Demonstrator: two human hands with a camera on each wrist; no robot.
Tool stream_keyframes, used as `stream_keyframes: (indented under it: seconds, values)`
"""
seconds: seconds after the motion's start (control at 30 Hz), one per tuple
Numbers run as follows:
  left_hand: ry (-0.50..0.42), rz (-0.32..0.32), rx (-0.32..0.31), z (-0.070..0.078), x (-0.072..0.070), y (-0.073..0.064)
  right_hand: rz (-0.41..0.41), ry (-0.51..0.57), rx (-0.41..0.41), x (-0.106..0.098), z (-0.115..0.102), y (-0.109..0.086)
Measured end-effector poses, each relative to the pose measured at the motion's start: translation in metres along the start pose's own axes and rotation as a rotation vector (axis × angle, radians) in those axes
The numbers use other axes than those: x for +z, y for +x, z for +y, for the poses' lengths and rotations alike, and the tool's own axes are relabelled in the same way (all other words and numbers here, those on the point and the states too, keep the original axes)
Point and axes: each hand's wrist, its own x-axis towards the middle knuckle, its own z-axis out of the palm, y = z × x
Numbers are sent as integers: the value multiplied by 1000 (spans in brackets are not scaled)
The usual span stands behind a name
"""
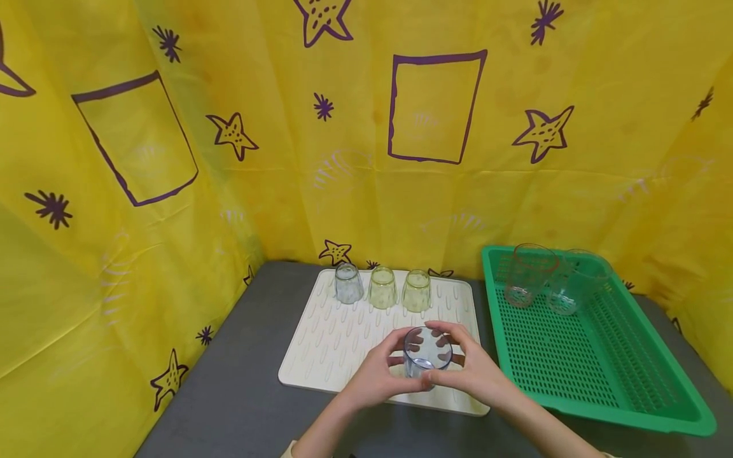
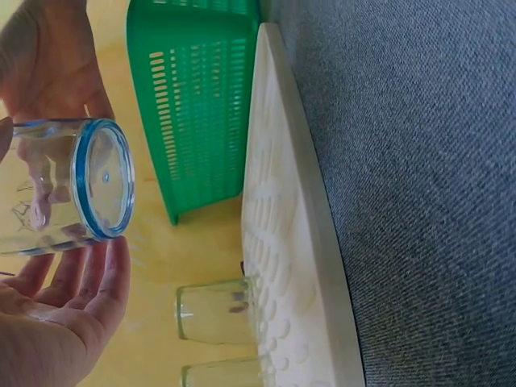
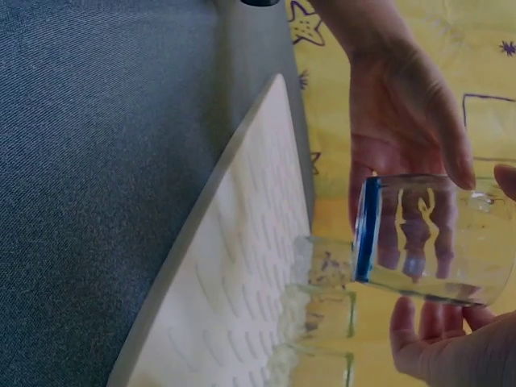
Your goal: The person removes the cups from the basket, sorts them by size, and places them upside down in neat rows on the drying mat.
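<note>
Both hands hold a clear, blue-tinted drinking glass above the front of a cream ribbed drying mat. My left hand curls round its left side, and my right hand grips the right side. The thick blue-edged base of the glass faces the table and is apart from the mat. In the right wrist view, fingers show through the wall of the glass. Along the mat's back edge stand a bluish glass and two yellow-green glasses.
To the right of the mat sits a green perforated basket with a raised rim. Two taller clear glasses stand in its back part, one pinkish glass and one colourless glass. A yellow patterned curtain hangs behind the grey table.
</note>
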Motion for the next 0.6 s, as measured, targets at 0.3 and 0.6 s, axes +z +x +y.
stream_keyframes:
  seconds: [0.3, 0.6]
  values:
    - [-220, 80, -1, -1, -4, 0, 35, 37, -44, 1, 13, -2]
    - [-457, 64, 2, 2, 1, -1, 61, 93, -25, 15, 21, -3]
